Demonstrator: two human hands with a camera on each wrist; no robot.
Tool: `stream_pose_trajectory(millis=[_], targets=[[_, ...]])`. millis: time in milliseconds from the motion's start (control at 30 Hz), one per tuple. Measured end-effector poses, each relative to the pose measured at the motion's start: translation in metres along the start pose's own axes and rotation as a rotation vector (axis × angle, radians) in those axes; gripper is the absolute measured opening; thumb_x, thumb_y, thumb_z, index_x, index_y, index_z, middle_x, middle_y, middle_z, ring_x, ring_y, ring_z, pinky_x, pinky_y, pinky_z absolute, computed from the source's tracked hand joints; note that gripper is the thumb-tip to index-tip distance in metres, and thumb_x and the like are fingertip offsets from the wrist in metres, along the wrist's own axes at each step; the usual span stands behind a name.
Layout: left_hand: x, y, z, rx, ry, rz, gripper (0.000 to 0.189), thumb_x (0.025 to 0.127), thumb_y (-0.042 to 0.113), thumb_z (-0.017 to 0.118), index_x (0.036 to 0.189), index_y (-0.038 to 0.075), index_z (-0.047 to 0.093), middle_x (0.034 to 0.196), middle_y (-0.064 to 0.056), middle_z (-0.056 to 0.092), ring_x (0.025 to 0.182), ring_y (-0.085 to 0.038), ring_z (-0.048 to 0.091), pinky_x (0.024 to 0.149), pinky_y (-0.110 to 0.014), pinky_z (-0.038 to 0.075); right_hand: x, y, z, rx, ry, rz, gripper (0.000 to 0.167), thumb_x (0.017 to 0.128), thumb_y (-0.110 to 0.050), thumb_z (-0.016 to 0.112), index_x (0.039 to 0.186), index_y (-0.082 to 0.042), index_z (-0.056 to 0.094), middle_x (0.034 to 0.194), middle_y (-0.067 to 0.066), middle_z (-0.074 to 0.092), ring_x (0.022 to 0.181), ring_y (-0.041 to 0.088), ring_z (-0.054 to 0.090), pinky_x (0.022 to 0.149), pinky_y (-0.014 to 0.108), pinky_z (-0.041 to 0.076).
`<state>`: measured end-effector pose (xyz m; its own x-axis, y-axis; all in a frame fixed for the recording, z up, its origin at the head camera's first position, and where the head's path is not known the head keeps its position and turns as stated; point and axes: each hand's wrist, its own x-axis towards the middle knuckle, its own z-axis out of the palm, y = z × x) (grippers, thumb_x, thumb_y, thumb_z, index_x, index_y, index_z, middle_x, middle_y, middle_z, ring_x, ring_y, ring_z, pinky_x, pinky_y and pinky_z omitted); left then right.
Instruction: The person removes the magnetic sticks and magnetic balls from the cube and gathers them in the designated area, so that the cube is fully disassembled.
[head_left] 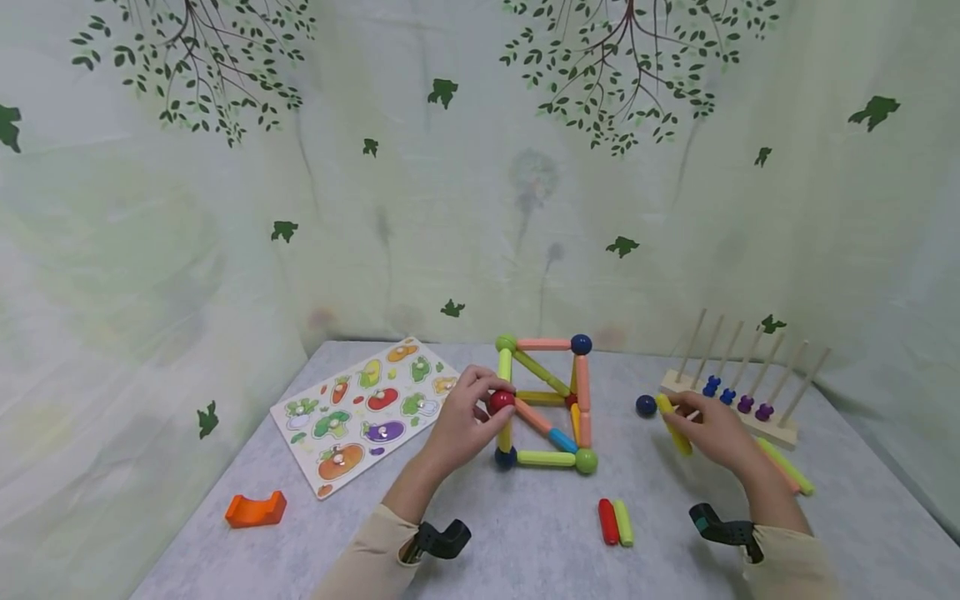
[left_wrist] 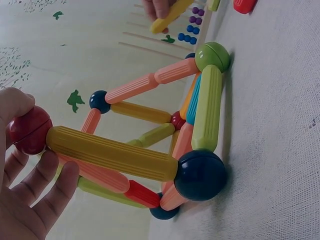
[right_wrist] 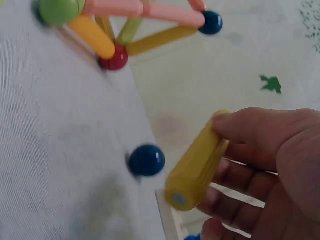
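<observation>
Left hand (head_left: pixel 461 421): fingers curled, thumb and fingertips pinching a red ball (head_left: pixel 502 402). That ball meets one end of a ribbed yellow rod (left_wrist: pixel 112 152); the rod's other end meets a dark blue corner ball (left_wrist: pixel 200 175).

Right hand (head_left: pixel 712 429): well apart from the left, thumb and fingers closed round a short yellow rod (head_left: pixel 673 425), held tilted. The rod's exposed end shows a small pale disc (clear in the right wrist view). Just beyond these fingertips, toward the left hand, a loose dark blue ball (head_left: pixel 646 406) sits on the table (head_left: pixel 540 542), apart from the rod.

Between the hands, nearer the left one and reaching beyond it: a rod-and-ball frame (head_left: pixel 543 372), with salmon, green, yellow, orange and blue rods, and green, dark blue and red balls at its joints.

On the wearer's side of the frame, between the two forearms: a red rod (head_left: pixel 608 522) and a light green rod (head_left: pixel 623 523), side by side.

Outward of the left hand: a vegetable picture board (head_left: pixel 360 414); nearer the wearer, an orange block (head_left: pixel 256 510). Behind the right hand: a wooden peg rack (head_left: pixel 782 432) with blue and purple beads. Beside the right forearm: a green rod (head_left: pixel 786 467) and a salmon one, partly hidden.
</observation>
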<state>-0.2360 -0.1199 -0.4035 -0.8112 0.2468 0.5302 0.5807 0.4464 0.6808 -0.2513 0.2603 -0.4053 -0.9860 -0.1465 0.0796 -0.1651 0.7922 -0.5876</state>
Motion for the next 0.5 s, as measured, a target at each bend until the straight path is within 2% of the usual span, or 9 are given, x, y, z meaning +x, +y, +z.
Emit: stream_pose_trajectory(millis=[300,500], targets=[[0.000,0.000,0.000,0.008,-0.002,0.005,0.021,0.092,0.018,0.071,0.113,0.014,0.069,0.113,0.001,0.054,0.094,-0.013,0.057,0.071,-0.024,0.057,-0.007,0.039,-0.013,-0.126,-0.101,0.069,0.038,0.091,-0.023,0.070,0.118,0.002,0.064,0.097,0.011,0.065,0.085,0.022,0.056,0.069,0.031,0.048],[0.000,-0.001,0.000,0.009,0.006,0.017,0.022,0.092,0.017,0.071,0.114,0.013,0.069,0.113,0.000,0.054,0.094,-0.013,0.057,0.070,-0.023,0.057,-0.011,0.052,-0.020,-0.131,-0.149,0.136,0.038,0.088,-0.022,0.073,0.114,0.003,0.063,0.095,0.012,0.063,0.081,0.021,0.056,0.068,0.031,0.050]])
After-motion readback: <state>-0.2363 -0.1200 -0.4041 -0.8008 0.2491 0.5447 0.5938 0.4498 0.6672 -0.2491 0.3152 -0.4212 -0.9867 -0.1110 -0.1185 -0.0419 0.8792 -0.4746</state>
